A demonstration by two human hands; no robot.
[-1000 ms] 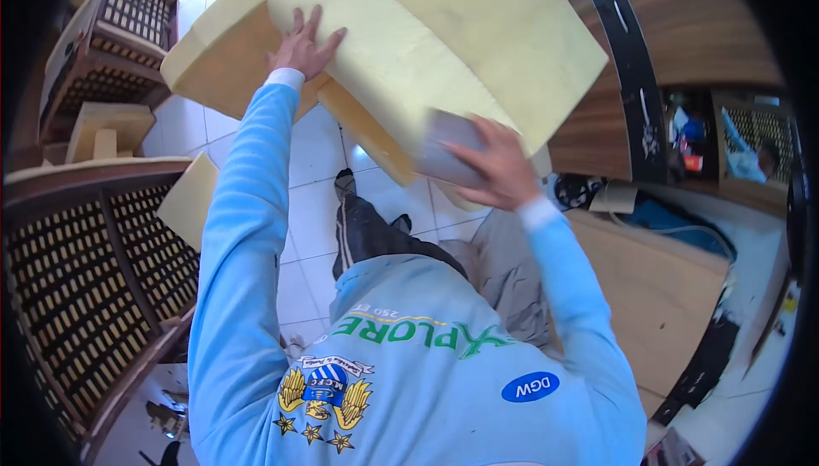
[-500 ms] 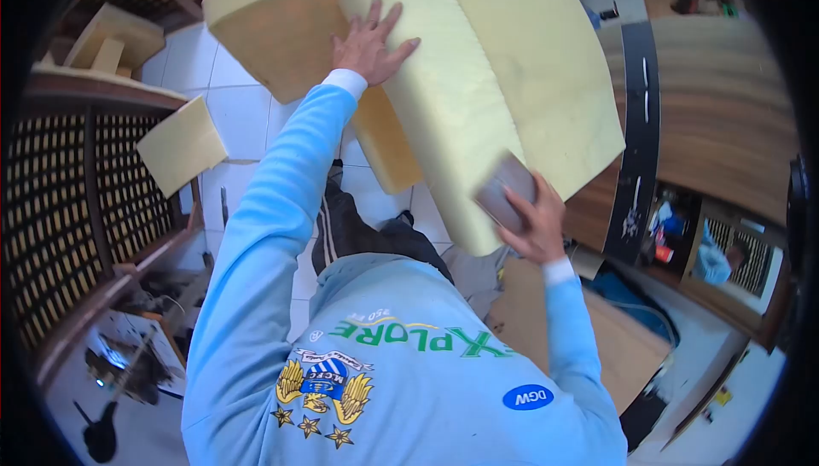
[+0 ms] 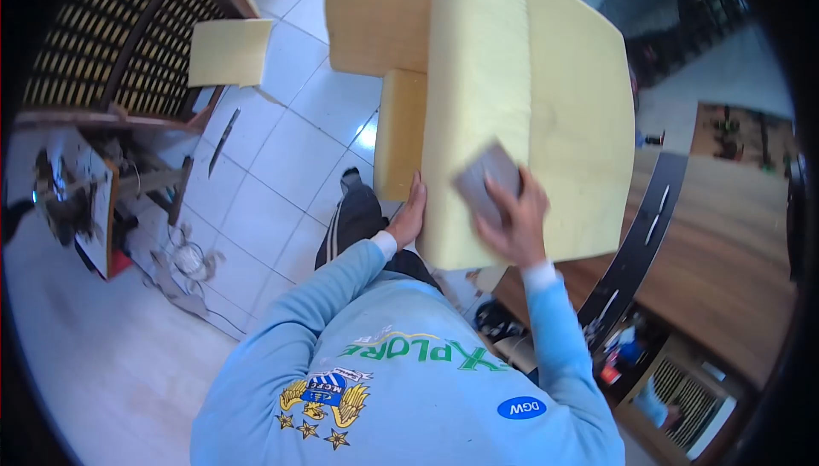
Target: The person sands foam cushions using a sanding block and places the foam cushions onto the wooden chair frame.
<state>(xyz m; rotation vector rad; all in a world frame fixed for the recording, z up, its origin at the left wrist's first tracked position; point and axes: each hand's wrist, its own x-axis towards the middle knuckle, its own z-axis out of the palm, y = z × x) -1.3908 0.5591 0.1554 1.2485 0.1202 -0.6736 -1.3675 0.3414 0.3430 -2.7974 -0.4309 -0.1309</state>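
A long, pale yellow foam block [image 3: 474, 56] with rounded edges lies on a larger yellow foam sheet [image 3: 580, 125]. My right hand [image 3: 519, 220] grips a flat, grey-brown rectangular pad [image 3: 490, 181] that looks like a sanding block. It is over the block's upper face at the near end, slightly blurred. Against the left side of the same block, near its end, my left hand [image 3: 409, 217] lies flat with its fingers stretched out. Below the block, on its left, a darker yellow foam piece [image 3: 403, 137] sticks out.
To the left, a small foam piece [image 3: 229, 53] lies beside a wooden lattice frame [image 3: 102, 31]. A dark strip [image 3: 224, 142] and tangled cord [image 3: 189, 259] are on the white tiled floor [image 3: 264, 201]. A brown wooden cabinet [image 3: 708, 218] stands at the right.
My left hand has moved from the top of the foam block down to its near left side. My right hand still holds the pad over the near end. The view has turned and shifted.
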